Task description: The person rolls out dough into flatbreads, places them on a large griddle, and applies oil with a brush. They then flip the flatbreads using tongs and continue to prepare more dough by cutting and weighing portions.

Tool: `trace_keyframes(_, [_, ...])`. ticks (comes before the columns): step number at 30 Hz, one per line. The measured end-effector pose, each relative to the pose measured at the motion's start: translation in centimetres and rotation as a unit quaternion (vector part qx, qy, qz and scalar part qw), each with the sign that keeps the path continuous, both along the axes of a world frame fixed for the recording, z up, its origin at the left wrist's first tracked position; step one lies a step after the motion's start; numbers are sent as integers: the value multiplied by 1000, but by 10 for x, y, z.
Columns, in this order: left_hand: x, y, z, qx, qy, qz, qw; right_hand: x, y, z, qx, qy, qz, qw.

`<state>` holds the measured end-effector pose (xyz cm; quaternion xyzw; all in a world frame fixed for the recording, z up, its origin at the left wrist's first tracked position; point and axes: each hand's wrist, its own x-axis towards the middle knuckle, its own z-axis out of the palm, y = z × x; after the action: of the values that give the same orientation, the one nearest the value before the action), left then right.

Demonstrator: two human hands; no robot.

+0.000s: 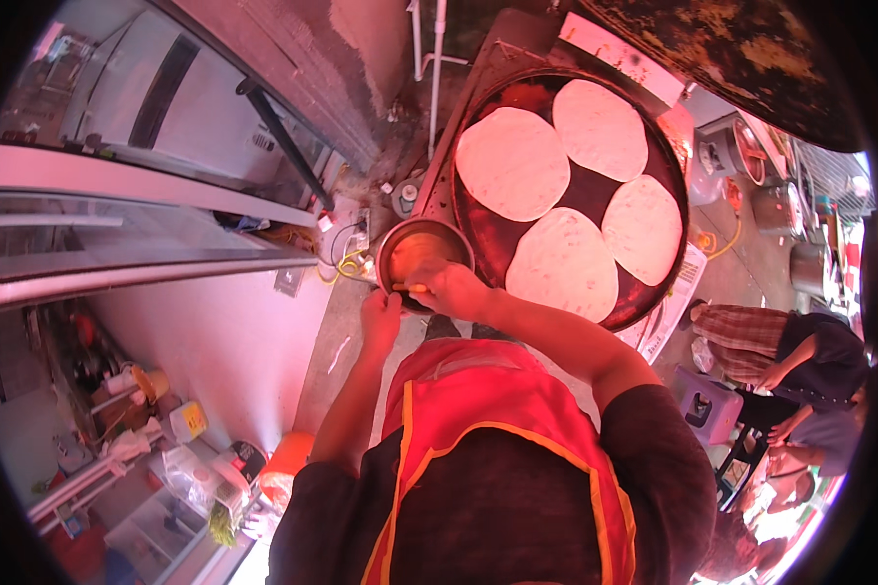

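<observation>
My left hand (380,319) grips the near-left rim of a round metal pot (385,252). Inside the pot is an orange-brown mass (424,247), though I cannot tell what it is. My right hand (455,290) reaches over the pot's near side, closed around the yellow-orange handle (410,288) of a utensil whose working end is hidden. Beside the pot, to the right, lies a wide round griddle (584,196). Several pale flatbreads (513,164) rest on it, spread apart or just touching; the nearest flatbread (565,265) shows faint spots and sits beyond my right forearm.
A large, blackened, rusty metal sheet (746,58) juts in at the upper right. White pipes (437,80) stand beyond the pot. Right of the griddle are a gas cylinder (704,175), metal pots (775,208), a purple plastic stool (713,413) and other people (819,358). An orange bucket (287,462) is at lower left.
</observation>
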<state>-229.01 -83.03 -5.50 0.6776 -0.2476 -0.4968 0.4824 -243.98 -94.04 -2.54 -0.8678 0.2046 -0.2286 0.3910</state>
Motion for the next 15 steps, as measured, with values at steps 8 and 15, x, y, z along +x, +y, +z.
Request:
trace_keyframes(8, [52, -25, 67, 22, -282, -150, 947, 13, -4, 50, 82, 51, -127, 987])
trace_keyframes(15, [61, -66, 77, -18, -244, -138, 960, -13, -49, 80, 309, -186, -254, 897])
